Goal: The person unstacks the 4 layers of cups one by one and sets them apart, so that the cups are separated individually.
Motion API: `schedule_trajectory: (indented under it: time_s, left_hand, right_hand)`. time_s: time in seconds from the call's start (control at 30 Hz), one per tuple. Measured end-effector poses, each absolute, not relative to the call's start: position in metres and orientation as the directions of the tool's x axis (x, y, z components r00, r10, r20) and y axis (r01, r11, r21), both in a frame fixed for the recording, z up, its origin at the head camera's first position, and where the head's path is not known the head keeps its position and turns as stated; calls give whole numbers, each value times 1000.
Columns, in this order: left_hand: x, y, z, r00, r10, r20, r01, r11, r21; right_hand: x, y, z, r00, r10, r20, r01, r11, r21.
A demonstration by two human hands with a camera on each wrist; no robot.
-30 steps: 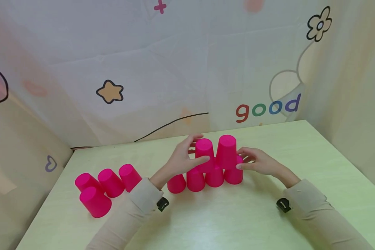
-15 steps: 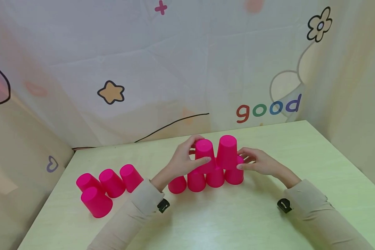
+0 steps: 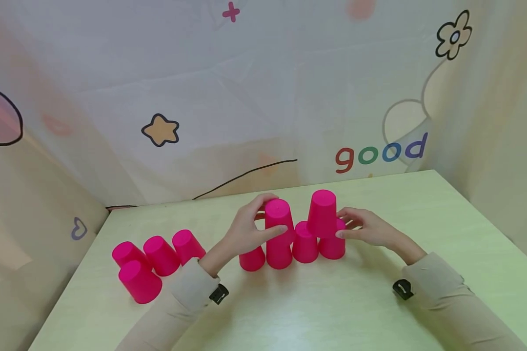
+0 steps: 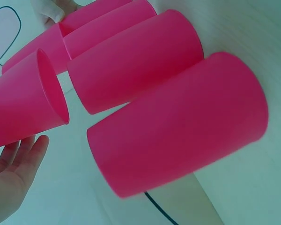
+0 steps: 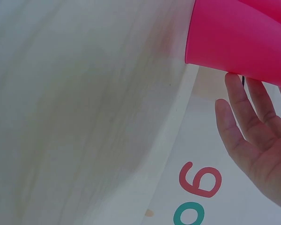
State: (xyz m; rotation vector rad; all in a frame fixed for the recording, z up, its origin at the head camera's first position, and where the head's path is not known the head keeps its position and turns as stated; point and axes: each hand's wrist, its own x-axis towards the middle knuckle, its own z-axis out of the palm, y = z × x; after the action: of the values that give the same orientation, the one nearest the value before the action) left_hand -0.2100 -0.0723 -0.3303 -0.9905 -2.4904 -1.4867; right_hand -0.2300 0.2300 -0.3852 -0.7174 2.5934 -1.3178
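My left hand [image 3: 252, 224] grips an upside-down pink cup [image 3: 278, 214], thumb in front and fingers behind. It is over the second cup of the bottom row, hiding that cup's top; the left wrist view shows its open rim [image 4: 54, 89] tilted beside the row. The left-end cup [image 3: 251, 259] is partly behind my hand. To the right stand two more row cups, with an upper cup [image 3: 322, 214] resting across them. My right hand [image 3: 366, 226] touches the right-end cup [image 3: 332, 247]; its fingertips [image 5: 233, 78] lie against a cup in the right wrist view.
Several more upside-down pink cups [image 3: 140, 282] stand in a group at the left of the pale table [image 3: 316, 312]. My left forearm sleeve [image 3: 175, 302] passes beside them. A printed curtain [image 3: 228, 117] hangs behind the table.
My left hand has moved left with its cup, from between the row's middle cups to above the second one. The gap to the other upper cup has widened. My right hand stays in place.
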Motion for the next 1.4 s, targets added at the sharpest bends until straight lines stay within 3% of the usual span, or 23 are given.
schedule_trajectory:
  time_s: [0.63,1.4]
  left_hand:
    - [-190,-122,-334,-809,417,414,571,387,725]
    - [-157,-192,-348,-903,266,338,429,512,744]
  right_hand:
    - [-231,230,-386,-877,-477,60,-327,501,-801]
    - [-231,230,-384,-872,-485,63,-338,505,-794]
